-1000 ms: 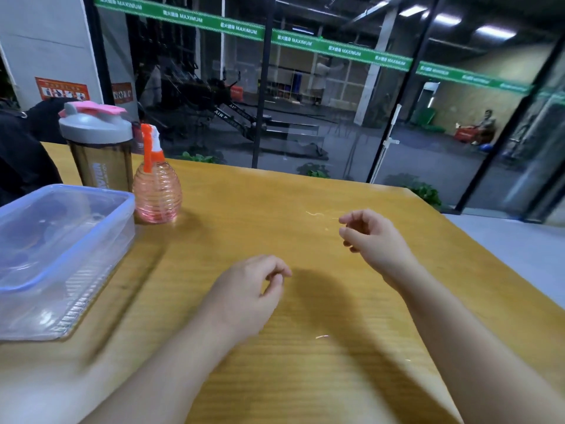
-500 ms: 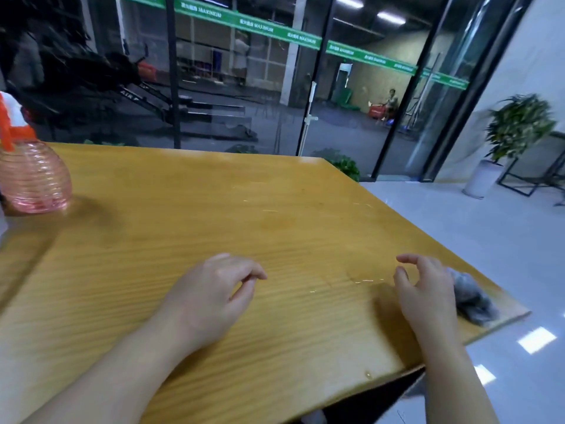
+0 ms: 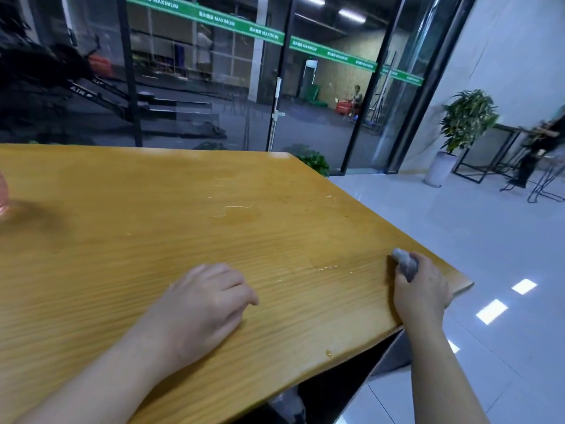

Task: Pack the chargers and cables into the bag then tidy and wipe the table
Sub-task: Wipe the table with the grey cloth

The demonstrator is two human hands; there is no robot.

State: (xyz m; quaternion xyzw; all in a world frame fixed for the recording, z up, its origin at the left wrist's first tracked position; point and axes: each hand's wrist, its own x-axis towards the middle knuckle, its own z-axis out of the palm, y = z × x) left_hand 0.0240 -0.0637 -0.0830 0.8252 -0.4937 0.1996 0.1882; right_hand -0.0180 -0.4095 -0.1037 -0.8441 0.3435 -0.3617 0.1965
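Note:
A yellow wooden table (image 3: 153, 224) fills the lower left of the head view. My right hand (image 3: 423, 289) grips a grey cloth (image 3: 405, 264) at the table's near right corner; only the cloth's top end shows above my fingers. My left hand (image 3: 204, 301) rests on the tabletop in the middle with its fingers loosely curled and holds nothing. Thin wet streaks (image 3: 331, 267) lie on the wood just left of the cloth. No chargers, cables or bag are in sight.
The edge of a pink spray bottle (image 3: 2, 197) shows at the far left. More wet marks (image 3: 235, 207) lie further back on the table. Glass walls stand behind, with a potted plant (image 3: 464, 127) on the tiled floor to the right.
The view swung right, away from the plastic box and shaker bottle. My right hand moved to the table's right corner and closed round the grey cloth. My left hand settled on the table.

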